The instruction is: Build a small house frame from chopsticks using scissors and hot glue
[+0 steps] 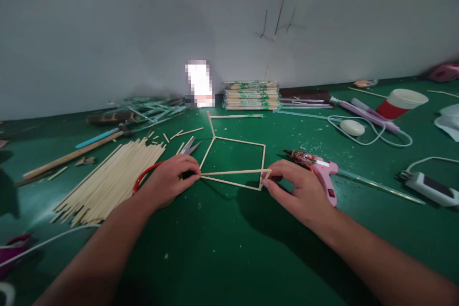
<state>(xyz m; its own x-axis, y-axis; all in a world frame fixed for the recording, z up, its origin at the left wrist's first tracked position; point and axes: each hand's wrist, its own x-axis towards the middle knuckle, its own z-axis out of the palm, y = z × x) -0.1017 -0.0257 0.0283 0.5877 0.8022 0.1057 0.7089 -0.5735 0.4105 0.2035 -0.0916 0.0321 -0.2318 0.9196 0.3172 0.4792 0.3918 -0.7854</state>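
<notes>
A four-sided frame of thin wooden sticks (pixel 239 141) is between my hands on the green table. One more stick (pixel 233 172) spans its near part, slightly above the front side. My left hand (pixel 168 174) pinches the left end, where sticks meet. At the right end, my right hand (pixel 297 186) pinches the spanning stick near a short upright piece; the exact joint there is partly hidden by the fingers. Scissors (pixel 190 147) with red handles lie partly under my left hand. Just behind my right hand lies a pink glue gun (pixel 325 169) with a clear glue stick in it.
A pile of bare sticks (pixel 114 177) lies left, with cut bits behind it. Wrapped chopsticks (pixel 251 95) are stacked against the wall, beside a bright blurred rectangle (pixel 201 83). Farther right are a paper cup (pixel 405 100), a white oval object (pixel 352 127) and a corded adapter (pixel 432 187).
</notes>
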